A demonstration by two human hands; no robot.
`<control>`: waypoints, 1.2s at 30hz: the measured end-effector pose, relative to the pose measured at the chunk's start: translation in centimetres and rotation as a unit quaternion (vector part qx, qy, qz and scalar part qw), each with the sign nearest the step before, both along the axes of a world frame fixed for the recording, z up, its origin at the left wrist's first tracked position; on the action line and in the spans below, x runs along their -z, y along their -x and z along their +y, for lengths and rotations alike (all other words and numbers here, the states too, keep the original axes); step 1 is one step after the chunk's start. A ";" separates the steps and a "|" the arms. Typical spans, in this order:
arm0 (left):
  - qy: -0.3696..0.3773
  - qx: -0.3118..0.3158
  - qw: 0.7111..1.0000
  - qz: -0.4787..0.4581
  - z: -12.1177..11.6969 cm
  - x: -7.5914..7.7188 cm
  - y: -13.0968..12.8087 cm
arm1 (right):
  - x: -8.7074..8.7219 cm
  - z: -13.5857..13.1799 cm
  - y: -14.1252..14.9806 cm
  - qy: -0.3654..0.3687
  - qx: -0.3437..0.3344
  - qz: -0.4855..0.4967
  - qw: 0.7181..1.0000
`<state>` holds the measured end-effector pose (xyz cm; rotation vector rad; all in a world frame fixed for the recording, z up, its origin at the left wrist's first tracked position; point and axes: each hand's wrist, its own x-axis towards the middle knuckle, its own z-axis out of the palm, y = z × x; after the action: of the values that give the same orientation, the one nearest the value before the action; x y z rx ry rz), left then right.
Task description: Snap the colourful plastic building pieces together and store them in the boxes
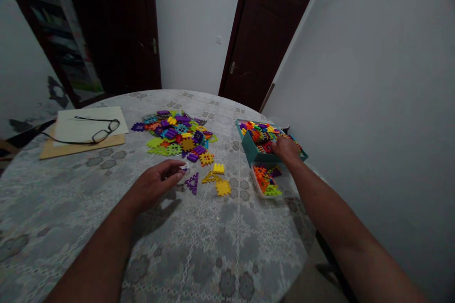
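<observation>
My left hand hovers over the table, fingers loosely curved, with a gap between thumb and fingers. A small white piece shows right at its fingertips; whether they touch it is unclear. Close by lie a purple triangular piece, a yellow triangular piece, a yellow ribbed piece and a yellow square tile. On the right, my right hand reaches into a teal box of colourful interlocking pieces. Its fingers are mostly hidden among them, so any grip cannot be made out.
Beyond my left hand spreads a heap of mixed plastic pieces. A clear tub with orange, green and purple pieces stands in front of the teal box. Eyeglasses rest on papers at the left. A wall rises at the right.
</observation>
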<state>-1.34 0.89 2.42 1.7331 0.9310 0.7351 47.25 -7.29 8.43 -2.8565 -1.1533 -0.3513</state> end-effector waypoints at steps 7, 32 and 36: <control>-0.055 -0.174 0.983 0.017 0.0 -1.1 0.3 | -0.7 -1.7 3.1 -0.051 -0.010 -0.038 0.998; -0.274 -0.080 0.912 0.295 0.2 3.2 -0.5 | 7.9 5.5 21.3 -0.024 -0.420 0.137 0.897; -0.263 -0.085 0.908 0.315 -0.2 2.7 -0.7 | 9.5 5.4 21.0 -0.032 -0.410 0.157 0.898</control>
<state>-0.64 0.66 -0.26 2.4700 1.4247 0.5667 26.29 -1.84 -1.06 -1.9852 -2.0219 0.1120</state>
